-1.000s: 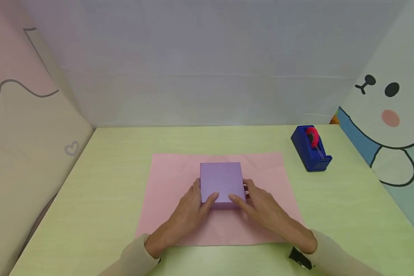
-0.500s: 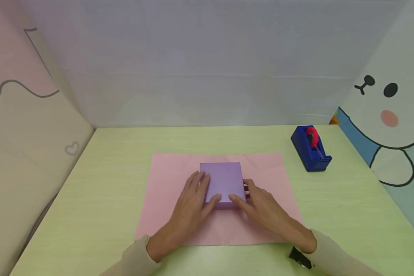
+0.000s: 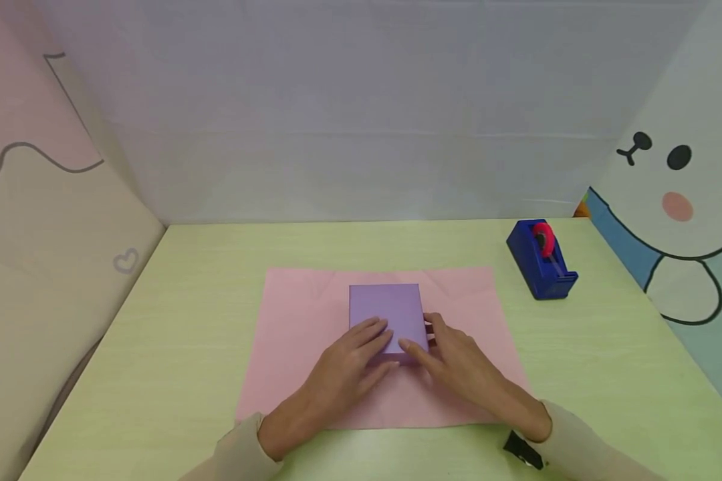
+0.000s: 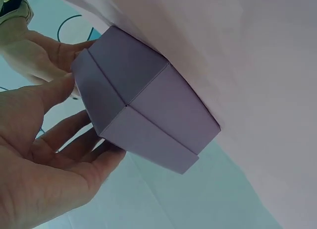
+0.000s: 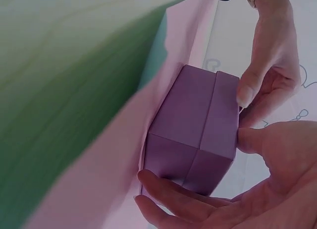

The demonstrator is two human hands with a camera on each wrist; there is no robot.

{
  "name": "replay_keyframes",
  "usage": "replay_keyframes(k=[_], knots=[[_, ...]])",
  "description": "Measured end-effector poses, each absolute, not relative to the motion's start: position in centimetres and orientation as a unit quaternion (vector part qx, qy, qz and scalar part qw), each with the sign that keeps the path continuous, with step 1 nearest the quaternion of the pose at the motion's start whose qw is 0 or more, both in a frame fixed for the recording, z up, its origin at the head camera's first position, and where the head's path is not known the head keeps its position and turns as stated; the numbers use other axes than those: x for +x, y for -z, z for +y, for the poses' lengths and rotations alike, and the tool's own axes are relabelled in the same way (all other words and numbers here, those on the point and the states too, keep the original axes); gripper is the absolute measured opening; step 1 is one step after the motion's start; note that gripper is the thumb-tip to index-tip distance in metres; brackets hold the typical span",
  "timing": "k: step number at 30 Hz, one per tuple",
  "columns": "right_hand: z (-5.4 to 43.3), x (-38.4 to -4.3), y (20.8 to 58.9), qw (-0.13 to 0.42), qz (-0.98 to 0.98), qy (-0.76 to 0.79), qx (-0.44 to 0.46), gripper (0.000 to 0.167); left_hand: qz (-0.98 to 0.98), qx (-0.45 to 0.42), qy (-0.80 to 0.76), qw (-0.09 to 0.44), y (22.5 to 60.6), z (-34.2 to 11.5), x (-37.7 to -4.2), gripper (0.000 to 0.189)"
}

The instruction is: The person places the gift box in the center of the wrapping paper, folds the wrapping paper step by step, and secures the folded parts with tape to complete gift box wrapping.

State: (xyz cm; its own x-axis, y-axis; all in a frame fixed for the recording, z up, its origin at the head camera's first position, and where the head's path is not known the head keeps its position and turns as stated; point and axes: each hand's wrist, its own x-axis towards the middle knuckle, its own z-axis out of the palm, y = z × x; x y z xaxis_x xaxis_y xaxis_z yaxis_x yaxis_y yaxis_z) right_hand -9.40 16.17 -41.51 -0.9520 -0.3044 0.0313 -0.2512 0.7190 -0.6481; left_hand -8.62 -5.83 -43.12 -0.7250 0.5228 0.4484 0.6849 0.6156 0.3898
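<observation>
A purple lidded box (image 3: 388, 304) stands on a sheet of pink paper (image 3: 297, 314). The seam below its lid shows on the box sides (image 5: 185, 107) in the right wrist view. My left hand (image 3: 337, 377) lies over the box's near left corner, its fingers extended across the top and its thumb by the front edge. In the left wrist view those fingers (image 4: 64, 135) are beside the lid, not curled round it. My right hand (image 3: 463, 364) holds the box's right side, thumb on the top near the front edge and fingers against the side wall (image 5: 171, 162).
A blue tape dispenser (image 3: 538, 264) with a red-cored roll stands at the back right of the pale table (image 3: 204, 300). A plain pale backdrop (image 3: 361, 133) rises behind the table, and printed cloths hang at both sides.
My left hand has come off the box's left side, moved up over its top, then turned and slid toward the near left corner. My right hand and the box stay where they were.
</observation>
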Motion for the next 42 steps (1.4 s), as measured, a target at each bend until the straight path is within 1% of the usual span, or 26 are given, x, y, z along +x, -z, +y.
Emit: replay_keyframes(k=[6, 13, 16, 21, 28, 37, 42], knots=[[16.2, -9.5, 41.3, 0.053, 0.926, 0.347, -0.141, 0.053, -0.879, -0.359, 0.265, 0.168, 43.3, -6.0, -9.0, 0.033], [16.9, -9.6, 41.1, 0.082, 0.919, 0.364, -0.129, 0.054, -0.875, -0.372, 0.250, 0.183, 43.5, -6.0, -9.3, 0.031], [17.2, -9.7, 40.8, 0.081, 0.921, 0.361, -0.122, 0.054, -0.875, -0.371, 0.250, 0.184, 43.5, -6.0, -9.2, 0.030], [18.2, -9.8, 40.5, 0.061, 0.930, 0.343, -0.115, 0.057, -0.876, -0.373, 0.240, 0.190, 43.5, -6.0, -9.2, 0.030], [20.0, -10.0, 40.7, 0.013, 0.951, 0.289, -0.111, 0.052, -0.878, -0.372, 0.240, 0.184, 43.4, -5.9, -9.2, 0.030], [22.5, -10.3, 40.7, 0.005, 0.964, 0.253, -0.083, 0.056, -0.877, -0.376, 0.234, 0.188, 43.6, -5.9, -9.2, 0.030], [23.7, -10.5, 41.0, -0.005, 0.968, 0.237, -0.079, 0.053, -0.877, -0.376, 0.237, 0.185, 43.6, -5.9, -9.2, 0.030]])
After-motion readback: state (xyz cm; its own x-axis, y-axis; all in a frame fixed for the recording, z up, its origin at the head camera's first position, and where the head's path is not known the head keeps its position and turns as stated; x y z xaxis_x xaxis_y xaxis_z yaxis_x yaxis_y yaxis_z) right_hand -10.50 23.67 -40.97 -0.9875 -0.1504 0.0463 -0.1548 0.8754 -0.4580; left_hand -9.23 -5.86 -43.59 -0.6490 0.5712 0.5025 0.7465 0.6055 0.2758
